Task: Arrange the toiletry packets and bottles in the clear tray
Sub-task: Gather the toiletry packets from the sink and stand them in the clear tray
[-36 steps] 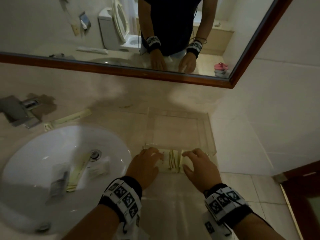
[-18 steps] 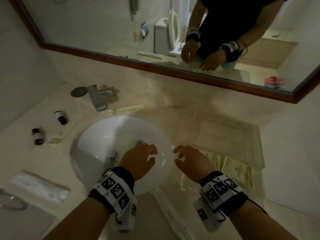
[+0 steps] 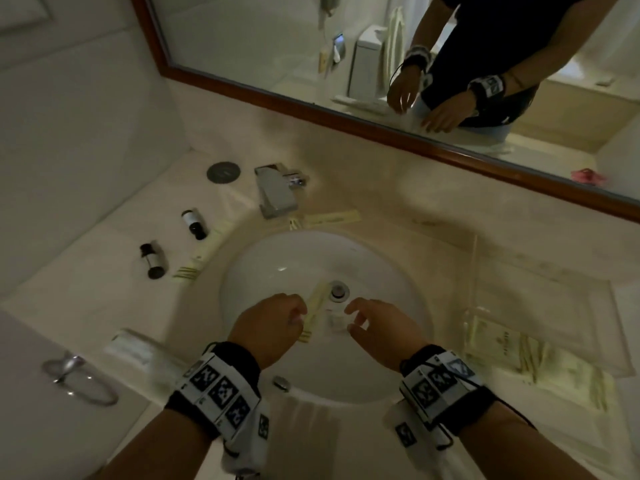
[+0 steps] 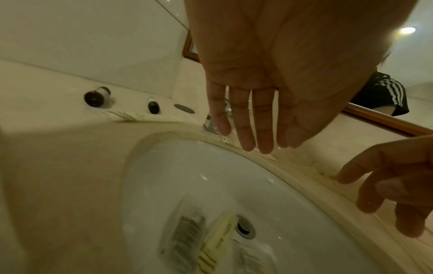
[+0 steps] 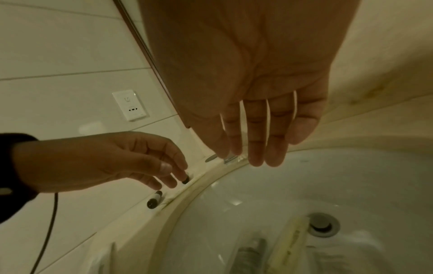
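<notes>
Both hands hover over the white sink basin [image 3: 277, 258]. My left hand [image 3: 294, 313] and right hand [image 3: 353, 318] are open and hold nothing. Below them in the basin lie a long yellow packet [image 3: 317, 304] and a small clear packet [image 3: 337, 321]. The left wrist view also shows a dark-printed clear packet [image 4: 187, 235] beside the yellow packet [image 4: 218, 241], under my straight fingers [image 4: 248, 140]. The clear tray [image 3: 476, 258] stands on the counter to the right, with cream packets [image 3: 498, 341] at its near end. Two small dark-capped bottles [image 3: 195, 220] [image 3: 152, 259] lie left of the sink.
A chrome tap [image 3: 277, 192] stands behind the basin, with a long packet [image 3: 332, 218] beside it and another packet [image 3: 204, 252] by the bottles. A rolled white towel [image 3: 138, 344] and a towel ring [image 3: 76, 375] are near left. The mirror [image 3: 277, 46] spans the back wall.
Both hands let go of the packets at the tray's near end and moved left over the sink basin. The view swung left with them.
</notes>
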### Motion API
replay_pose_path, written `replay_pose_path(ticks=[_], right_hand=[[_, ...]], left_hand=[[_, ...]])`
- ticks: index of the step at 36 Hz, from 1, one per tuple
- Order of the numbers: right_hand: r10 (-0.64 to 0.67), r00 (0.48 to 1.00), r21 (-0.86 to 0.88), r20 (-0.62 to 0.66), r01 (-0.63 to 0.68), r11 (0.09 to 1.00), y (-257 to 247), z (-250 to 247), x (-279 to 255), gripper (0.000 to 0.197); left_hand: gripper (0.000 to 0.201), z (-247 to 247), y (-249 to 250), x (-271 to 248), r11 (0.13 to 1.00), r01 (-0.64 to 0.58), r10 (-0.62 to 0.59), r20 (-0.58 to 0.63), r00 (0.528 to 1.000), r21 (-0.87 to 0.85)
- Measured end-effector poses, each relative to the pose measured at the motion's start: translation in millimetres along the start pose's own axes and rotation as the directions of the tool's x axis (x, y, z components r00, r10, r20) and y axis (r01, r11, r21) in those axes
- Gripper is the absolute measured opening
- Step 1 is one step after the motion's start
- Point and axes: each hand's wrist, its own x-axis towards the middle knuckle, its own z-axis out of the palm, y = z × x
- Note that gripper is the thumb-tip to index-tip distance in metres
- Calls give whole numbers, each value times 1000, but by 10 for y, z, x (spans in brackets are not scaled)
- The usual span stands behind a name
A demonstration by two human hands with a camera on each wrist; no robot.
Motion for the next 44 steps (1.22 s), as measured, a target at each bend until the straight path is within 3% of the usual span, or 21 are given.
replay_pose_path(ticks=[9, 16, 21, 28, 34, 44], right_hand=[[5, 998, 47, 56, -8, 999, -773, 300, 348, 30], [42, 996, 26, 76, -44, 999, -1200, 423, 612, 30], [37, 997, 26, 69, -39, 999, -1459, 476, 820, 27], [35, 998, -21, 43, -34, 999, -1682, 448, 1301, 32], [10, 998, -41, 55, -7, 999, -1860, 452, 1855, 45], [-45, 998, -20, 38, 46, 999, -1804, 642, 2377, 67]], left_hand=[[17, -471, -949, -95, 999, 53, -54, -51, 997, -13], [18, -730, -1407, -87, 995, 97, -100, -89, 991, -33], [23, -862, -1684, 27, 979, 194, -201, -130, 971, -61], [37, -887, -1896, 302, 959, 284, -282, -113, 953, 7], [32, -730, -2017, 538, 945, 327, -326, -84, 942, -1], [28, -633, -2016, 689, 933, 315, -295, -135, 946, 171]])
